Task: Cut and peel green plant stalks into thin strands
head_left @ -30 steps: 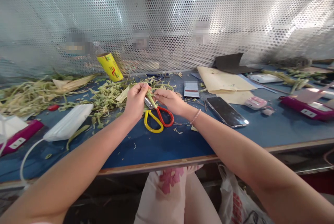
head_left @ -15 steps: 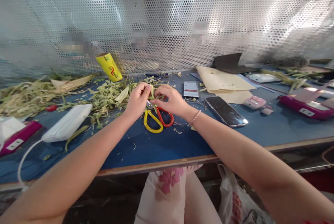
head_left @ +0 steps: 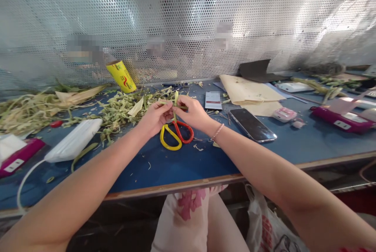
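Note:
My left hand (head_left: 158, 117) and my right hand (head_left: 190, 111) meet over the blue table, fingers pinched round a pale green plant strip (head_left: 176, 105). One end of the strip points up between the fingertips, and thin pieces stick out sideways. Just under the hands lie scissors (head_left: 171, 148) with one yellow and one red handle loop; their blades are mostly hidden by my hands. Left of my left hand spreads a heap of dried green plant scraps (head_left: 119, 107).
A yellow cardboard tube (head_left: 122, 77) leans at the back by the perforated metal panel (head_left: 188, 17). On the right lie a phone (head_left: 252, 125), a card (head_left: 213, 100) and brown paper (head_left: 246, 89). A white power bank-like block (head_left: 73, 140) with a cable lies left.
The plant strip now stands upright between my fingertips. My left hand has turned and shifted slightly down, and my right fingers have closed in on the strip. The scissors stay put.

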The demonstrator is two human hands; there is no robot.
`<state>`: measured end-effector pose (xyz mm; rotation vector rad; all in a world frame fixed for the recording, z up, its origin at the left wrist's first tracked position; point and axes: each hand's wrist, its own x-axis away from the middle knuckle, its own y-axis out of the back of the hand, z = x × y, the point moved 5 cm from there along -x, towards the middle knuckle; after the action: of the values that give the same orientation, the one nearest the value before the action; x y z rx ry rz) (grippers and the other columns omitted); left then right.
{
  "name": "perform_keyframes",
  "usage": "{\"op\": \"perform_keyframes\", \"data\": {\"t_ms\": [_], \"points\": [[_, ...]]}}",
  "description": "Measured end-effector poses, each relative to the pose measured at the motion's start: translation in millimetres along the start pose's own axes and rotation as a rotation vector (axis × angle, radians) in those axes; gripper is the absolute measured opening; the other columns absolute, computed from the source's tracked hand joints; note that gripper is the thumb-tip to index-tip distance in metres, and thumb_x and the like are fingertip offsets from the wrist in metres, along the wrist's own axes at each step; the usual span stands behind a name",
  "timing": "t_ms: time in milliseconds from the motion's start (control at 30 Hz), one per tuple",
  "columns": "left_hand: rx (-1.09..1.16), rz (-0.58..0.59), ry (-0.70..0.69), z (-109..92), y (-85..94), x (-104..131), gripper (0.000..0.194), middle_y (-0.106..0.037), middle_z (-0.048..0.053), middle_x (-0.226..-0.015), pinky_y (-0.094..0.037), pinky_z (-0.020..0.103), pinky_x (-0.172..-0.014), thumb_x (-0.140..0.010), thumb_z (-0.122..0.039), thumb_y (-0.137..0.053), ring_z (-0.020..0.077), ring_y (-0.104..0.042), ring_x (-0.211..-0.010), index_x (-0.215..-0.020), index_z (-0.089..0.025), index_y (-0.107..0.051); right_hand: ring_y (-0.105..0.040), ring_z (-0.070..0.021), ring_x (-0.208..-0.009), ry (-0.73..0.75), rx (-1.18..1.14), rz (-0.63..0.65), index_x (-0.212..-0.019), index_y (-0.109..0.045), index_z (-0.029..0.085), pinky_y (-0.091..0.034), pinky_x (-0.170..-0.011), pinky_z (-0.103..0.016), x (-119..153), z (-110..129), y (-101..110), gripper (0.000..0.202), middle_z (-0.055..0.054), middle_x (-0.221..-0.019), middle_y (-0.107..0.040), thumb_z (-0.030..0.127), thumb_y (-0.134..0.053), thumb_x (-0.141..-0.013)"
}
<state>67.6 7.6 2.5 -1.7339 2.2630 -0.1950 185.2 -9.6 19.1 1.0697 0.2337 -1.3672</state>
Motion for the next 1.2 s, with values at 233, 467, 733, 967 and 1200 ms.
{"op": "perform_keyframes", "data": {"t_ms": [233, 467, 733, 967, 1200], "points": [[-0.160, -0.149, -0.179, -11.2, 3.2, 4.3, 0.018, -0.055, -0.004, -0.055, -0.046, 0.021, -0.059, -0.061, -0.020, -0.072, 0.0070, -0.053, -0.055, -0.058, -0.016, -0.054, -0.031, -0.0093, -0.056, -0.034, -0.016, 0.027, -0.060, -0.028, 0.020, -0.025, -0.056, -0.024, -0.2, -0.6, -4.4, 0.025, 0.005, -0.058, -0.034, 0.020, -0.046, -0.077], [-0.235, -0.169, -0.242, -14.6, 1.8, 7.4, 0.020, -0.054, -0.004, -0.054, -0.046, 0.022, -0.062, -0.066, -0.019, -0.067, 0.0071, -0.053, -0.055, -0.058, -0.016, -0.049, -0.034, -0.0093, -0.058, 0.007, -0.065, 0.033, -0.059, -0.029, 0.020, -0.027, -0.058, -0.023, -1.3, -0.9, -4.0, 0.026, 0.004, -0.059, -0.035, 0.020, -0.046, -0.079], [-0.252, -0.163, -0.265, -13.8, 4.3, 4.6, 0.020, -0.055, -0.004, -0.055, -0.046, 0.022, -0.060, -0.067, -0.018, -0.064, 0.0077, -0.053, -0.055, -0.058, -0.017, -0.047, -0.038, -0.0095, -0.059, -0.031, -0.187, 0.104, -0.058, -0.034, 0.019, -0.031, -0.060, -0.023, -3.7, -2.1, -3.5, 0.024, 0.004, -0.058, -0.037, 0.022, -0.046, -0.078], [-0.159, -0.157, -0.219, -13.2, -0.1, 6.7, 0.022, -0.053, -0.004, -0.054, -0.047, 0.023, -0.063, -0.070, -0.014, -0.061, 0.0070, -0.053, -0.055, -0.056, -0.017, -0.043, -0.039, -0.0075, -0.054, -0.142, -0.495, 0.183, -0.062, -0.040, 0.018, -0.034, -0.056, -0.023, -5.8, -17.7, -10.4, 0.019, 0.006, -0.057, -0.038, 0.024, -0.048, -0.078], [-0.089, -0.153, -0.165, -12.7, 0.2, 5.9, 0.021, -0.051, -0.005, -0.052, -0.047, 0.021, -0.060, -0.068, -0.012, -0.062, 0.0055, -0.051, -0.052, -0.055, -0.016, -0.046, -0.036, -0.0063, -0.053, -0.176, -0.714, 0.209, -0.063, -0.042, 0.018, -0.033, -0.054, -0.022, -6.0, -18.1, -11.6, 0.018, 0.006, -0.058, -0.039, 0.024, -0.051, -0.078]]}}
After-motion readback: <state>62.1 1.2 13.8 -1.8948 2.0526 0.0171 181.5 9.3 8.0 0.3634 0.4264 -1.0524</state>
